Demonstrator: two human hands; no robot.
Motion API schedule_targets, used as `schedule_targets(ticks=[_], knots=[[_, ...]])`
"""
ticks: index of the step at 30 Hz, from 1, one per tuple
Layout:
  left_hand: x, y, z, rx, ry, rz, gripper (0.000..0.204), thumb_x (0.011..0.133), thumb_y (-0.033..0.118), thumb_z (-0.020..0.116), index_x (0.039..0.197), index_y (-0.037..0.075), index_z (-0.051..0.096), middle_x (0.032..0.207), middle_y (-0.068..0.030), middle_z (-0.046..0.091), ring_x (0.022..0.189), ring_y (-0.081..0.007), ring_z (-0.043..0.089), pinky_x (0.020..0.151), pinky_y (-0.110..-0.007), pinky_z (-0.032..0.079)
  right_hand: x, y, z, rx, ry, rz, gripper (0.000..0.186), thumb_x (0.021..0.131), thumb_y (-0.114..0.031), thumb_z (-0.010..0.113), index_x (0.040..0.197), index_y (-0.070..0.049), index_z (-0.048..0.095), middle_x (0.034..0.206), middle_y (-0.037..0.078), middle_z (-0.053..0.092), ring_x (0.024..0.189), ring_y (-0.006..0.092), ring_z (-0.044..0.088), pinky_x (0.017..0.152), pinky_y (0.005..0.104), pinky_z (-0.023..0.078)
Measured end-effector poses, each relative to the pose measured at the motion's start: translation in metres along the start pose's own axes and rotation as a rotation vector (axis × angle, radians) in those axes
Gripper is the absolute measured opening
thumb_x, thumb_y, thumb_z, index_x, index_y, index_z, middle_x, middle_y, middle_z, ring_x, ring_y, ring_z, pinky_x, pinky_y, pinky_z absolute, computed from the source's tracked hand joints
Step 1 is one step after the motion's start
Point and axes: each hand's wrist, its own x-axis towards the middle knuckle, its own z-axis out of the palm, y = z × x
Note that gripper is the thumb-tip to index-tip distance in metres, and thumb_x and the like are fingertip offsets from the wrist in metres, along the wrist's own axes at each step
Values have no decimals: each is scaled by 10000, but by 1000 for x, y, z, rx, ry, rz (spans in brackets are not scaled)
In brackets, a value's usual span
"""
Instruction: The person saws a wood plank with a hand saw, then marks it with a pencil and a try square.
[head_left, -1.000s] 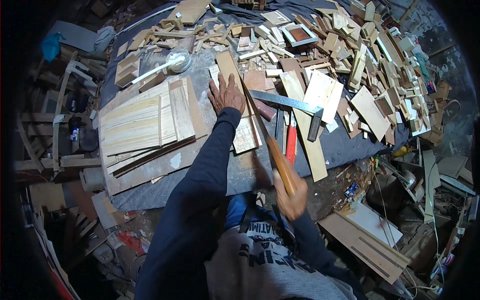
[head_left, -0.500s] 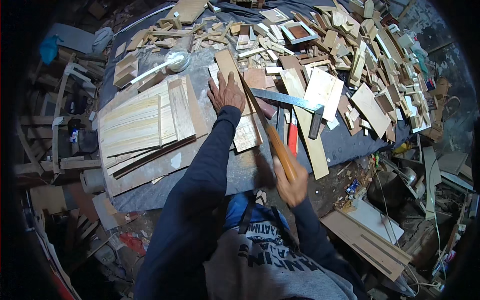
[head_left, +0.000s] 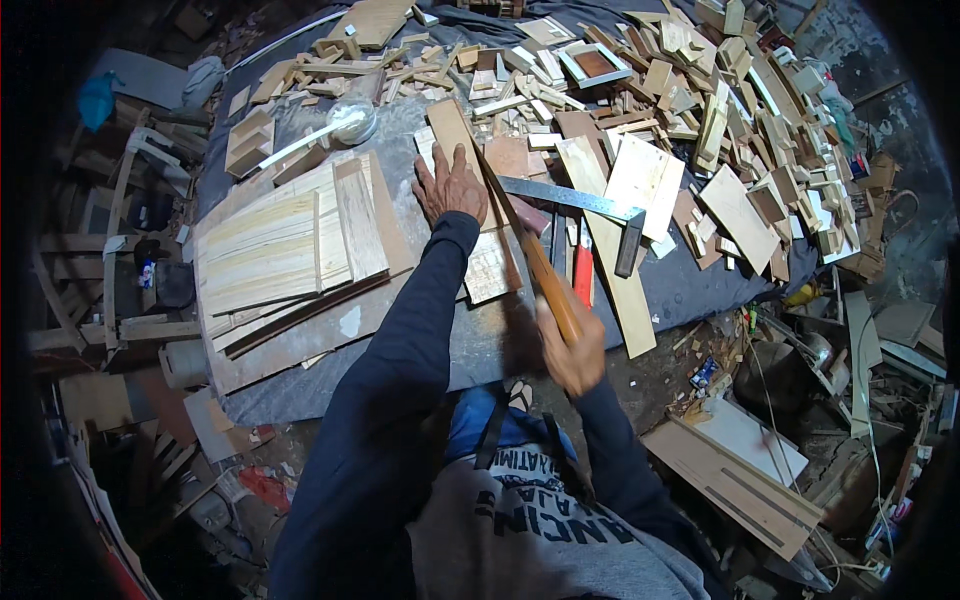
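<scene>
My left hand [head_left: 452, 190] lies flat with spread fingers on a narrow tan board [head_left: 449, 122], pressing it onto pale wood pieces [head_left: 491, 268] on the table. Wrapped around the wooden handle of a handsaw [head_left: 543, 275] is my right hand [head_left: 574, 350]. The saw's dark, thin blade slants up and away along the right edge of the tan board; whether its teeth are in the wood is hard to see. Right of the saw rest a metal try square [head_left: 575, 194] with a dark stock and a red-handled tool [head_left: 583, 272].
Stacked pale panels [head_left: 275, 245] lie on the left of the cloth-covered table [head_left: 395, 345]. A small wooden box [head_left: 250, 143] and a clear round container [head_left: 352, 124] stand behind them. Heaped offcuts [head_left: 680, 90] fill the far right. A long pale strip [head_left: 628, 310] overhangs the front edge.
My right hand and the saw handle have shifted slightly up and to the left, away from me. My left hand stays spread on the board.
</scene>
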Motion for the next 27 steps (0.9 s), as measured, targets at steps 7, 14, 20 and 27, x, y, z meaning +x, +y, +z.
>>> schedule_targets(ticks=[7,14,20,27], knots=[[-2,-7,-2,-2,2,-32,509,905,263,485,1410,205,478,1535,-137,305,1410,-451,191,1129,-595,172,-54,-14,-23,-39,-28,48,410,935,-96,588,1319,38,536,1102,192,689,833,152,673,722,299,535],[-1,-2,0,-34,3,-17,500,915,258,475,1413,209,478,1537,-134,301,1411,-453,185,1140,-596,162,3,2,4,7,-59,177,421,943,-151,595,1311,46,536,1046,199,690,872,167,667,764,293,526],[-6,-12,5,-13,33,-1,478,918,260,476,1395,236,503,1540,-89,317,1405,-468,181,1132,-616,159,-16,7,6,17,-23,65,439,935,-161,614,1313,45,531,1083,222,685,973,214,673,821,345,524],[-4,4,-6,-51,-3,-38,437,947,273,440,1372,250,537,1557,-56,319,1435,-447,143,1126,-655,137,-60,-19,-20,-35,-35,95,471,918,-97,616,1356,37,506,1121,209,681,906,189,686,788,308,536]])
